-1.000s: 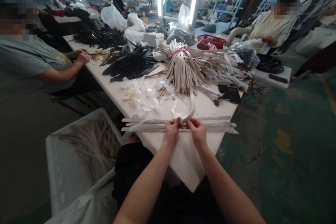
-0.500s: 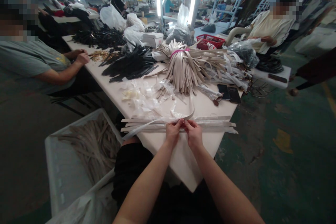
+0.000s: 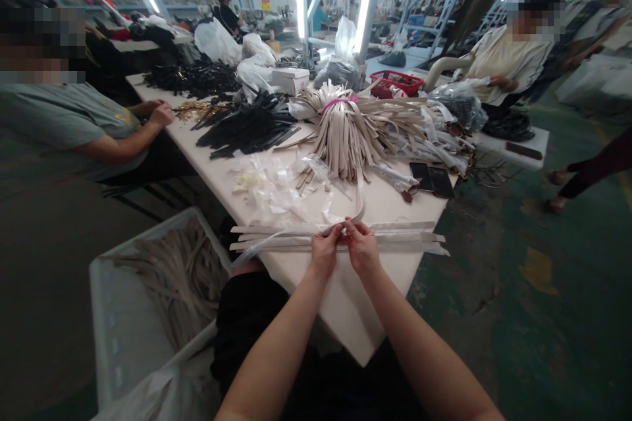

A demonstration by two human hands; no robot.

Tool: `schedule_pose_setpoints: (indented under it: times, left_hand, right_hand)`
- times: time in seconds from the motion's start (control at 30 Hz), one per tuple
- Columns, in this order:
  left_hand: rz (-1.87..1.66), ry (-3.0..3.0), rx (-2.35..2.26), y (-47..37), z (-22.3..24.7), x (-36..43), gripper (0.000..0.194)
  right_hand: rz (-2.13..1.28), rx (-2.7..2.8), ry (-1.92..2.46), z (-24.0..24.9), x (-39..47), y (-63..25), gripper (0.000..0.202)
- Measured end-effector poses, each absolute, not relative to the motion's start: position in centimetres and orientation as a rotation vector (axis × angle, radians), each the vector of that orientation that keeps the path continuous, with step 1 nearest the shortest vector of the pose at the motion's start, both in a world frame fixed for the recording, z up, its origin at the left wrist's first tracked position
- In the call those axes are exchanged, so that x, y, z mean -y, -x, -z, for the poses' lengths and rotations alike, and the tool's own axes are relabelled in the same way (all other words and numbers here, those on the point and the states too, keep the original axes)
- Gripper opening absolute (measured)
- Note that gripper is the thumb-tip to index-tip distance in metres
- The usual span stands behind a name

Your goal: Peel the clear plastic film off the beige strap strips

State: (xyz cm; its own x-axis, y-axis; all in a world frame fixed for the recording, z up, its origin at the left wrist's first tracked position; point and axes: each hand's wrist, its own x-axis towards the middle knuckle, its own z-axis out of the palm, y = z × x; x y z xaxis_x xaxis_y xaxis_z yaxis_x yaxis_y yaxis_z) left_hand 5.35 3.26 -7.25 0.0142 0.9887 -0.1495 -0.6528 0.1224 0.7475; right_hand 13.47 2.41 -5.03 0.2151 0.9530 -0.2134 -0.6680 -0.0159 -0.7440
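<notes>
Close together at the near corner of the table (image 3: 365,296), my left hand (image 3: 324,251) and my right hand (image 3: 362,247) both pinch one beige strap (image 3: 360,200). From my fingers it curves up toward the bundle, and a pale, filmy length trails off to the left. Beneath my hands several flat beige straps (image 3: 405,237) lie side by side across the table. Behind them stands a thick bundle of beige straps (image 3: 340,138), tied with a pink band (image 3: 338,102). Crumpled clear film strips (image 3: 271,187) are scattered at the left.
A white bin (image 3: 118,329) of beige straps stands at my left. Black straps (image 3: 247,125), a red basket (image 3: 397,83) and two dark phones (image 3: 432,180) lie farther back. One person (image 3: 83,118) sits at the left; another person (image 3: 513,59) works at the right.
Both hands stay pinched on the strap, with only slight finger movement. The view has shifted a little. At the far right, a walking person's legs have moved.
</notes>
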Motion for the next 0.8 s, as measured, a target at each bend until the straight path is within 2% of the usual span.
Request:
schedule_pose_setpoints:
  times: [0.2, 0.37, 0.57, 0.8]
  left_hand:
    - [-1.339, -0.482, -0.714, -4.6, 5.6, -3.2, 0.025]
    - [-1.349, -0.391, -0.716, -3.2, 4.6, -4.1, 0.027]
    - [-1.369, -0.389, -0.745, -3.8, 4.6, -4.4, 0.034]
    - [-1.363, -0.405, -0.817, -5.6, 4.9, -3.8, 0.035]
  right_hand:
    - [-1.253, 0.480, 0.772, 2.1, -2.4, -16.6, 0.022]
    - [-1.069, 0.473, 0.748, 0.0, -2.4, -19.3, 0.025]
    - [-0.839, 0.488, 0.995, 1.9, -0.7, -16.8, 0.029]
    - [-0.877, 0.324, 1.010, 3.5, -0.2, -15.0, 0.031]
